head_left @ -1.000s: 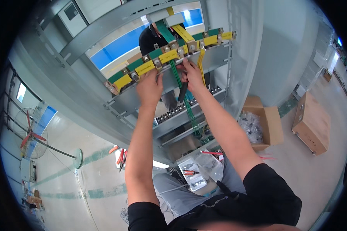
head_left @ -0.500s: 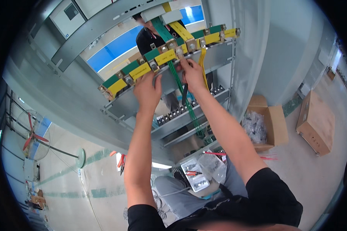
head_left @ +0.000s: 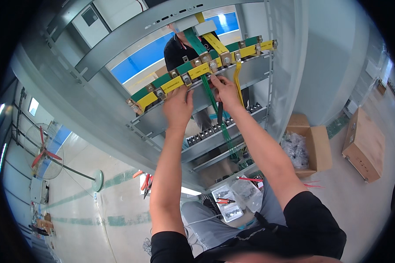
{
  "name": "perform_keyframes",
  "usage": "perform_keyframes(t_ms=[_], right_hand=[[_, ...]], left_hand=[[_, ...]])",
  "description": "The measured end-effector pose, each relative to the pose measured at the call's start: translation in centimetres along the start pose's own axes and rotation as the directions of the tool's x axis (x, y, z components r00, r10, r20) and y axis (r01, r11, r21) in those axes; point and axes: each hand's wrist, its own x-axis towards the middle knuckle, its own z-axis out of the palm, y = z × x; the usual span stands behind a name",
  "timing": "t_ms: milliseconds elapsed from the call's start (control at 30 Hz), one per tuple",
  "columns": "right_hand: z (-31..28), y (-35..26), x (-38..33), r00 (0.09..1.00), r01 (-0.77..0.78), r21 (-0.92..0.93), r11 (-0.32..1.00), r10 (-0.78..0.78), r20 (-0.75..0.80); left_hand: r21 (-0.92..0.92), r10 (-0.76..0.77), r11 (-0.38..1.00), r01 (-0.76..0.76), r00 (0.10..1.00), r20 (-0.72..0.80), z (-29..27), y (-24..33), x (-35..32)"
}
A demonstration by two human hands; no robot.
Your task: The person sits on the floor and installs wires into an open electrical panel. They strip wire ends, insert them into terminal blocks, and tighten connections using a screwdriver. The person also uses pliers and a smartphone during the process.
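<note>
Across the open metal cabinet runs a busbar [head_left: 173, 84] sleeved in yellow, with a green-sleeved busbar [head_left: 162, 80] behind it; bolts and nuts join both. My left hand [head_left: 178, 108] rests against the lower edge of the yellow bar, its thumb apart and some fingertips hidden. Just below a bolt [head_left: 213, 65] on that bar, my right hand [head_left: 228, 94] has thumb and index close together; whatever is between them is too small to tell. Its other fingers curl round a black handle [head_left: 220, 113] that hangs down. Green wires [head_left: 211, 98] and a yellow cable [head_left: 238, 83] drop beside this hand.
Behind the bars stands another person in a dark shirt [head_left: 175, 55]. A parts tray [head_left: 228, 208] and a plastic bag [head_left: 248, 195] lie by my legs. Red-handled pliers [head_left: 148, 182] are to the left. An open carton [head_left: 318, 149], a wooden box [head_left: 363, 144] and a fan [head_left: 44, 151] stand around.
The whole view has shifted, so the scene sits further right and lower. My right fingertips have come down slightly from the bolt. My left hand keeps its place at the bar.
</note>
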Motion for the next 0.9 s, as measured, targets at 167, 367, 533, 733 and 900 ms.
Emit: perform_keyframes(t_ms=[167, 367, 533, 733, 900], right_hand=[[-0.3, -0.5, 0.3, 0.997, -0.036, 0.019, 0.999, 0.034, 0.065], [0.3, 0.5, 0.6, 0.995, 0.098, -0.069, 0.993, -0.097, 0.016], [0.0, 0.2, 0.8, 0.989, 0.141, -0.185, 0.973, -0.131, 0.063], [0.3, 0.7, 0.7, 0.996, 0.089, -0.079, 0.993, -0.086, 0.039], [0.3, 1.1, 1.2, 0.938, 0.344, -0.268, 0.900, -0.340, 0.063]], left_hand=[[-0.039, -0.066, 0.997, 0.068, 0.997, 0.043, -0.1, 0.0, 0.1], [-0.034, -0.043, 0.999, 0.041, 0.997, -0.060, 0.6, -0.2, -0.1], [-0.006, -0.005, 1.000, 0.004, 0.998, -0.070, 0.9, -0.5, -0.3], [0.074, 0.095, 0.993, -0.088, 0.991, -0.094, 1.1, -0.2, -0.7], [0.074, 0.060, 0.996, -0.054, 0.995, -0.074, 1.0, -0.1, -0.5]])
